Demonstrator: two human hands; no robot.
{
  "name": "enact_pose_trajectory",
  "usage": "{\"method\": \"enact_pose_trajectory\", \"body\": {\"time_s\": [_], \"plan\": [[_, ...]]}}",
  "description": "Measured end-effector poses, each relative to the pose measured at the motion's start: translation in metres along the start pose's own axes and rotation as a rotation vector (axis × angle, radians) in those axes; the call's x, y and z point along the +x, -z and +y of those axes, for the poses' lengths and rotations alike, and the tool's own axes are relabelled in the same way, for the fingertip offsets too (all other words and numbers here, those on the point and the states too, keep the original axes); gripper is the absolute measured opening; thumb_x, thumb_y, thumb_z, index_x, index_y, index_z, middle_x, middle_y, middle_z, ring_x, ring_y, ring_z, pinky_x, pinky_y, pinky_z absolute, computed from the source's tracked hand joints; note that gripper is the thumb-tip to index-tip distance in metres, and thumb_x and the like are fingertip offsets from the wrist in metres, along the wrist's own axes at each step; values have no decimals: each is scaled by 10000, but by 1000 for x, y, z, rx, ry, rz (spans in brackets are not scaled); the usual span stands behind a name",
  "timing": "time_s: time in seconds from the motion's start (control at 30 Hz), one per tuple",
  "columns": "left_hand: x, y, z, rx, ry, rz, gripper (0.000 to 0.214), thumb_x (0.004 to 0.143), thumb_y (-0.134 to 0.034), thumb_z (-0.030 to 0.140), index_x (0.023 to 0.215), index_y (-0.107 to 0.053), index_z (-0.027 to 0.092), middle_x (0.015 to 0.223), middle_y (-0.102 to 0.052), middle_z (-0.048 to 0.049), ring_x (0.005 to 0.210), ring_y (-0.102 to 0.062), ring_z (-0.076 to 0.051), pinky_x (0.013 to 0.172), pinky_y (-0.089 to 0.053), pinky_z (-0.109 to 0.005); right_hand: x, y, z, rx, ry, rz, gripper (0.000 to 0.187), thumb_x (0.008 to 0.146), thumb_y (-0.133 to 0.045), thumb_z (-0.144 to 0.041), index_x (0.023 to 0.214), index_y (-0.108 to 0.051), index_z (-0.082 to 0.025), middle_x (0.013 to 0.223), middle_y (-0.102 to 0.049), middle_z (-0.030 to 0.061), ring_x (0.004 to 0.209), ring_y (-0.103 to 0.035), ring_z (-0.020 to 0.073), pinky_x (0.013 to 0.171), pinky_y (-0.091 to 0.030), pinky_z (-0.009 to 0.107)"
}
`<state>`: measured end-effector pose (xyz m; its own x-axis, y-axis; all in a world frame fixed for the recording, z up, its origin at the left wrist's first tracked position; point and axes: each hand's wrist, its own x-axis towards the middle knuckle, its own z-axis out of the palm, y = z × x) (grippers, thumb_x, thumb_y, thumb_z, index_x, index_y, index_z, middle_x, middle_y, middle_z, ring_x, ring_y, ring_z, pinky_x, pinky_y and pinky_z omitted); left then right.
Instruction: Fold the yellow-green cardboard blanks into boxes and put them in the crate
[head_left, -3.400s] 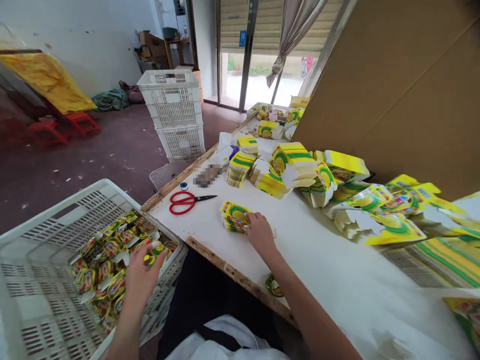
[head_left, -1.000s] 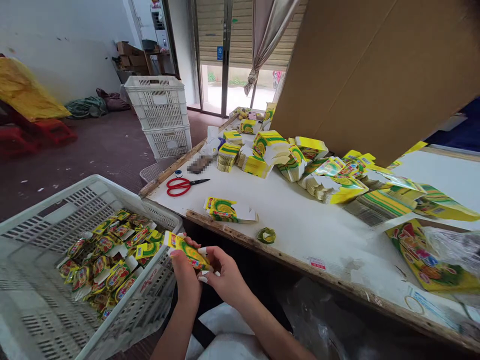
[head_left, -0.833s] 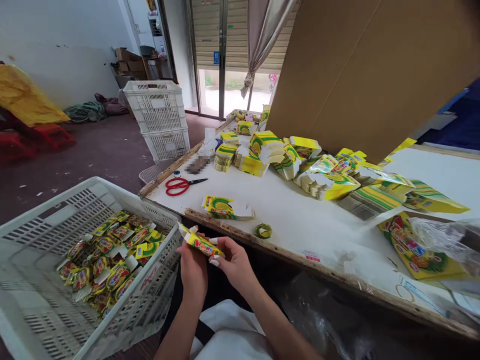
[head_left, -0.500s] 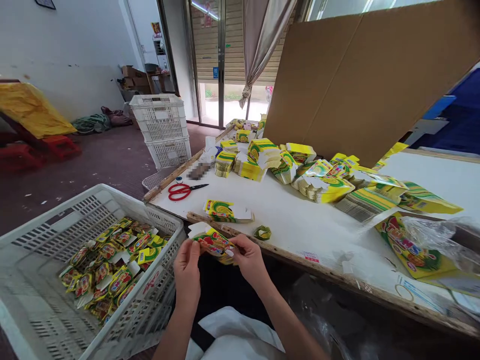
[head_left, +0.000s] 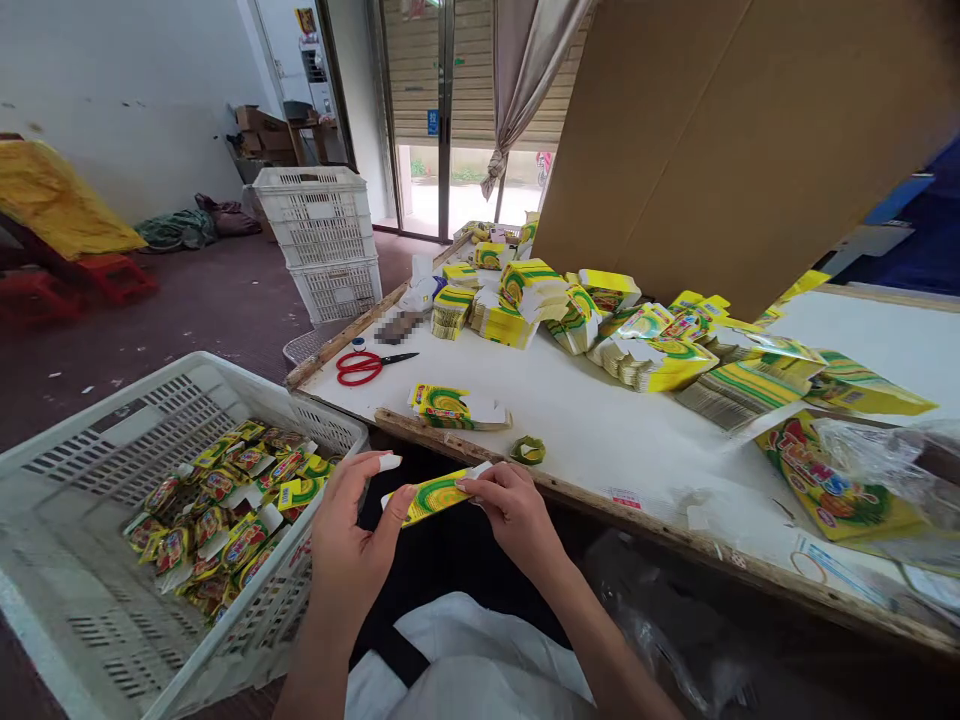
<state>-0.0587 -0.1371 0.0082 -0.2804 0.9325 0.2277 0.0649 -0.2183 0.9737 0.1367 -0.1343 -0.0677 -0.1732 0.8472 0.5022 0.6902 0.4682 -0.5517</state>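
A flat yellow-and-green printed carton [head_left: 441, 494] with white end flaps is held over my lap, just off the table's front edge. My right hand [head_left: 511, 505] pinches its right end between thumb and fingers. At the other end, my left hand [head_left: 361, 520] has its fingers spread, with the thumb against the carton's edge; a white cover shows on one fingertip. Beyond my hands a small pile of flat cartons [head_left: 454, 408] lies on the table, beside a green-and-yellow ring-shaped roll [head_left: 528, 450].
Left of me stands a white plastic crate [head_left: 187, 385] holding many small cartons [head_left: 232, 500]. Red-handled scissors [head_left: 361, 367] lie on the white table [head_left: 585, 430]. Bundled cartons [head_left: 630, 350] are stacked farther back, before a large cardboard sheet [head_left: 675, 150]. White crates [head_left: 322, 240] are stacked beyond.
The carton's red printed face has turned away and a yellow-green face now shows. My left fingers have opened off it and spread; my right hand keeps its pinch. The view has shifted slightly.
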Motion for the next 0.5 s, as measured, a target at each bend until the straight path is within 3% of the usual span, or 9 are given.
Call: {"method": "enact_pose_trajectory", "body": {"time_s": [0.1,0.23,0.33,0.4,0.5], "plan": [[1,-1,-9,12,132,-165,459,437,-855,86,857,-732,228,963,-659,-64,1093,-555,-307,1040,-381,-400,1,6,-5,-11,51,-9,331,907,-492,-109,991,-748,-303,805,-659,50,798,-571,198,833,-490,406],[-3,-6,-34,135,110,-349,698,318,-903,148,981,-709,245,1070,-682,-84,1072,-601,-334,924,-466,-406,3,11,-17,4,192,-43,387,896,-469,-71,942,-742,-341,787,-657,9,798,-576,169,1074,-366,499],[-5,-8,-48,246,33,-502,644,401,-898,260,1013,-699,246,918,-722,-56,814,-668,-276,677,-501,-324,3,13,-24,-5,275,-49,408,894,-445,-58,902,-732,-349,771,-650,-14,844,-590,160,1132,-297,509],[-4,-9,-50,303,-1,-562,518,515,-853,305,1004,-691,253,828,-719,-18,686,-649,-224,580,-461,-278,2,13,-26,3,261,6,381,877,-462,-67,992,-707,-336,871,-657,6,995,-587,192,1142,-274,528],[-3,-11,-45,356,-9,-503,411,590,-803,315,972,-672,241,777,-700,5,640,-617,-192,569,-437,-260,2,9,-26,106,43,226,454,841,-557,-178,1285,-535,-269,1228,-563,105,1262,-457,281,1106,-328,540]]}}
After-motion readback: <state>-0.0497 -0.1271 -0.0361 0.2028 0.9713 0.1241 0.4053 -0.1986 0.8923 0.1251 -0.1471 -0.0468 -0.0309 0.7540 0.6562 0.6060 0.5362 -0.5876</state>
